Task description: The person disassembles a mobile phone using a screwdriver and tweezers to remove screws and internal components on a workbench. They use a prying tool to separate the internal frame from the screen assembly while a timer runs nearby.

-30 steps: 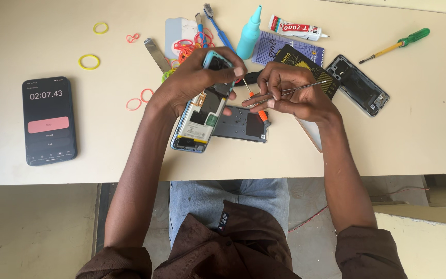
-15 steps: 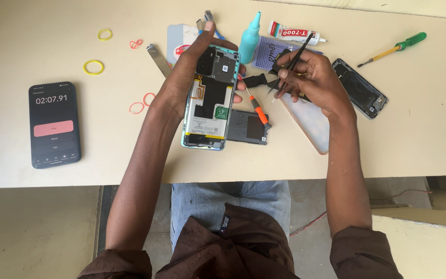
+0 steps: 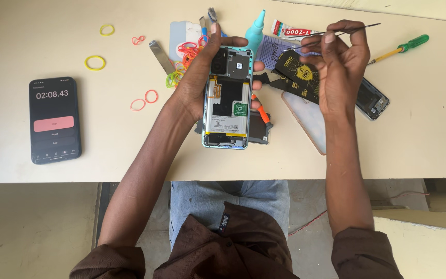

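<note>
left hand clamped round opened phone, raised above counter. right hand pinches tweezers shut, well apart. steady phone, bring tips in slow, avoid battery.

The person wears a dark brown shirt whose sleeves are pushed up above the elbows, leaving both forearms bare down to the left hand and the right hand. The bunched cuffs sit at the lower corners of the view, well below the table edge. The fabric is plain and matte, folded into soft creases over the chest. A small dark tag with pale marks is sewn at the shirt's front fold, just below the table edge at centre. Under the shirt, light blue denim trousers cover the lap. Neither wrist nor any finger shows a watch, band or ring.
</note>
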